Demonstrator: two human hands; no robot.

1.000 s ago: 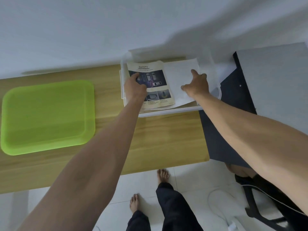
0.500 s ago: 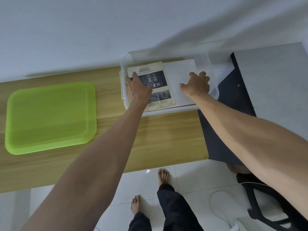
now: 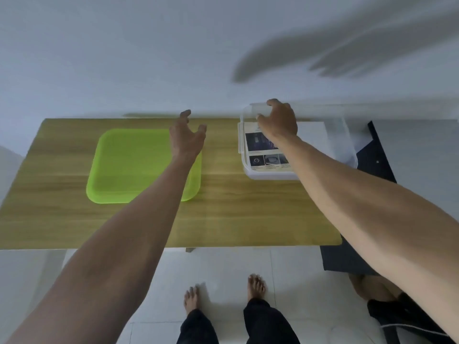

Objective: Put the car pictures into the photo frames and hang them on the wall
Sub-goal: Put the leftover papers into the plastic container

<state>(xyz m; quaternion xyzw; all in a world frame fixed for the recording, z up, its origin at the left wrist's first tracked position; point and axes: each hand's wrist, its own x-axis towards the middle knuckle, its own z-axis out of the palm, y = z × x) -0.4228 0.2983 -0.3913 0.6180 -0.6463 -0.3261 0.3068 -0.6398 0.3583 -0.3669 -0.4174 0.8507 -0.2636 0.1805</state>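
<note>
A printed sheet with car pictures lies in a clear plastic box at the table's far right, with a white sheet beside it. My right hand is at the box's far left corner, its fingers curled over the rim there. Above the right edge of a green tray my left hand hovers with fingers spread, holding nothing. I see no photo frame.
The wooden table stands against a plain white wall. A dark cabinet sits right of the table, just past the box. My bare feet stand on white floor tiles below the table's near edge.
Both hands have left the sheets in the box. My left hand moved left over the green tray, and my right hand moved to the box's far left rim. The view swung left.
</note>
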